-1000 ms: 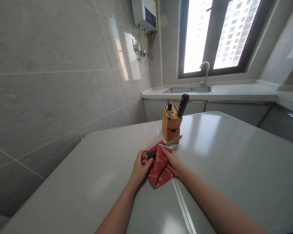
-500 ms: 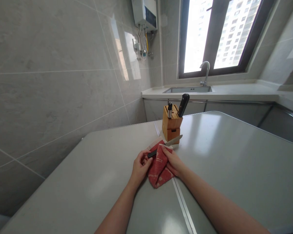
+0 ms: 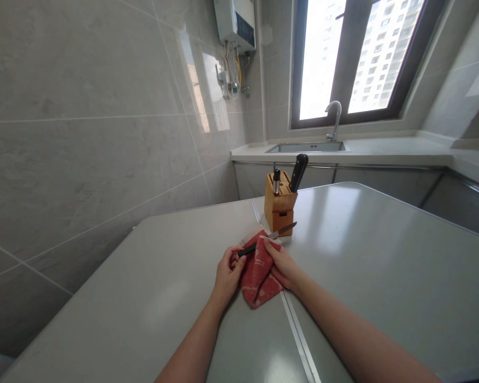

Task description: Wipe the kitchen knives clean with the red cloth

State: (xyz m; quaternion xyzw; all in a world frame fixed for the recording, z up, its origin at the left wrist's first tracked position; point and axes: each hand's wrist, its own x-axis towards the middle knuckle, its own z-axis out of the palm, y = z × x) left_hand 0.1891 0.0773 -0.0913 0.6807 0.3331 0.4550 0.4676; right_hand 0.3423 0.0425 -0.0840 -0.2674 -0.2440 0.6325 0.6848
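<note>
Well, from the head camera, the person's left hand is closed around the black handle of a small kitchen knife, with the fingers curled fully in and the handle sticking out past them toward the cloth. The right hand lies over a folded red towel, only partly closed, its fingers and thumb pinching the cloth around the base of the blade. The towel bunches between the two hands, its lower end resting on the table, and the bare steel blade runs out beyond the right fingertips, tilted up and away. The knife is held just above the grey table, its tip near the foot of a wooden knife block without quite reaching it. A pale, flat piece of something lies under the towel's far edge; it is hard to say what. The block stands upright and holds a black-handled knife and a smaller steel-capped handle. Farther off, a steel sink with a curved faucet sits in a white countertop below a window, and a wall-mounted water heater hangs on the tiled wall.
</note>
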